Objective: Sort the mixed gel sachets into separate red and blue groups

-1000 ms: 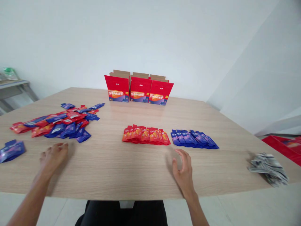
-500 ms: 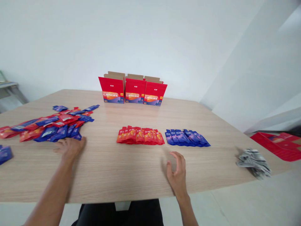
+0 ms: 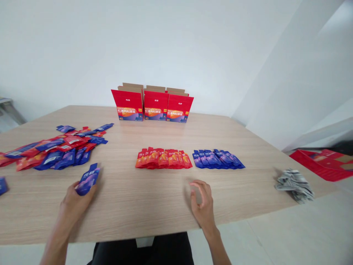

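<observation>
My left hand (image 3: 74, 198) grips a blue sachet (image 3: 87, 180) just above the wooden table (image 3: 154, 198), near the loose pile of red and blue sachets (image 3: 55, 147) at the left. My right hand (image 3: 202, 204) hovers over the table near its front edge, fingers apart and slightly curled, holding nothing. Ahead of it lie a neat row of red sachets (image 3: 163, 159) and a neat row of blue sachets (image 3: 217, 159).
Three open red cartons (image 3: 152, 106) stand side by side at the table's far edge. A crumpled grey-striped wrapper (image 3: 294, 184) lies at the right edge. Flattened red boxes (image 3: 322, 163) sit off the table to the right. Another blue sachet (image 3: 2, 185) lies far left.
My left hand reached to the pile's near edge, then drew back towards me holding a blue sachet. My right hand slid slightly nearer the front edge.
</observation>
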The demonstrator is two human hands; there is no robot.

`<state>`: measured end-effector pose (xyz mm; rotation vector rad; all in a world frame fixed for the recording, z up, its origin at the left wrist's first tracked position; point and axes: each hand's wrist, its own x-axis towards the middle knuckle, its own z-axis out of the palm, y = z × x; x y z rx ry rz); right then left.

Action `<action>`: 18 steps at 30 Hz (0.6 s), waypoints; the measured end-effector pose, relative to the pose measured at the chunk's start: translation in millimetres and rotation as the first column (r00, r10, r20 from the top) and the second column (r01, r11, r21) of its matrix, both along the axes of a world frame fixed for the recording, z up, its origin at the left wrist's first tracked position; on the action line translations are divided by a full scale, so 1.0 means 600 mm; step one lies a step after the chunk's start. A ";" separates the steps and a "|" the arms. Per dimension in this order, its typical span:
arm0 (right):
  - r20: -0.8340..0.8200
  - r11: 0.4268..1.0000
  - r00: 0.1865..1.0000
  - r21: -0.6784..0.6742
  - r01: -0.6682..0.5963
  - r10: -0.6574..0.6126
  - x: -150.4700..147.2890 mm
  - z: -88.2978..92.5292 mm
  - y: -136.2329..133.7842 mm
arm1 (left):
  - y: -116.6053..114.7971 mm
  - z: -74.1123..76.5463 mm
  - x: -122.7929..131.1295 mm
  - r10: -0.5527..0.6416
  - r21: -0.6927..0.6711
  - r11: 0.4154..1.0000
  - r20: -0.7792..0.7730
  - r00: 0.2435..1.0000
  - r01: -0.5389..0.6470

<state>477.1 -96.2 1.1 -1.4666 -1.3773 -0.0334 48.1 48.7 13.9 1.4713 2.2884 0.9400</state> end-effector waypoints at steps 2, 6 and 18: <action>-0.182 0.991 0.978 -0.070 -0.115 0.101 -0.040 0.000 -0.010 | -0.052 -0.002 0.050 -0.038 -0.007 0.999 0.071 0.997 0.039; -0.600 0.884 0.761 -0.182 -0.430 0.246 -0.130 -0.004 -0.032 | -0.162 -0.009 0.199 -0.224 0.145 0.969 0.191 0.956 0.198; -0.689 0.922 0.722 -0.233 -0.309 0.067 -0.177 -0.036 -0.052 | -0.279 -0.100 0.376 -0.726 0.399 0.662 0.131 0.675 0.635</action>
